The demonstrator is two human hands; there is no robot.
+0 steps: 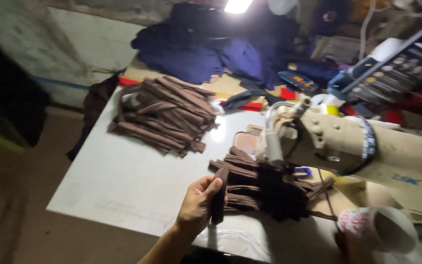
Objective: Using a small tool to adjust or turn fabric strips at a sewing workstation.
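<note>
I see left hand (199, 201) pinching a brown strip (219, 195) upright at counter (123, 181) front edge, beside near strip pile (269, 188). Right hand not in view. Sewing machine (348, 142) behind; 2nd pile (164, 115) further back.

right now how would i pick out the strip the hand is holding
Start at the beige sewing machine on the white table. In front of it lies a pile of dark brown strips. The left hand pinches one folded strip upright at the pile's left edge; its neighbours lie flat.
</note>
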